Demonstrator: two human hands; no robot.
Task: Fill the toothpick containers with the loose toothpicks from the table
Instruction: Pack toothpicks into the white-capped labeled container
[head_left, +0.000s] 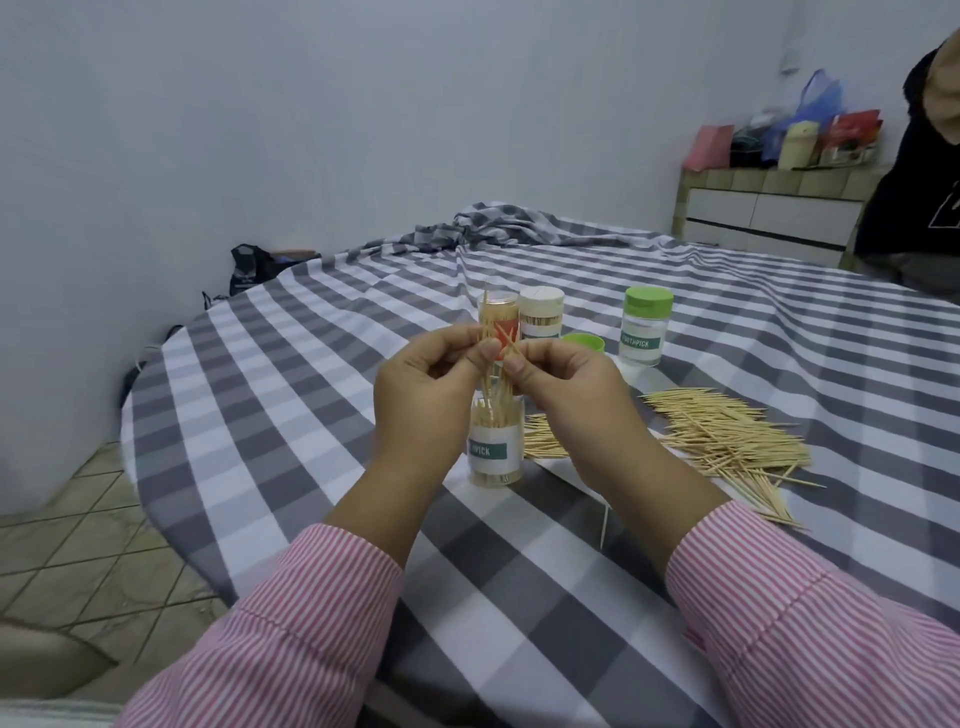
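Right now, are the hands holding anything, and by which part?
Yes: both the left hand and the right hand pinch one small bundle of toothpicks around its middle, above the open container.

Pale bare walls (311, 104), tiled floor (78, 545), low white cabinet (769, 218) in the far corner.

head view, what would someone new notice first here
Mid-frame, the left hand and right hand pinch a small bundle of toothpicks above an open jar that is already partly filled. To the right a big loose pile spreads over the checked cloth. Behind the hands stand three more jars; the rightmost has a bright green cap.
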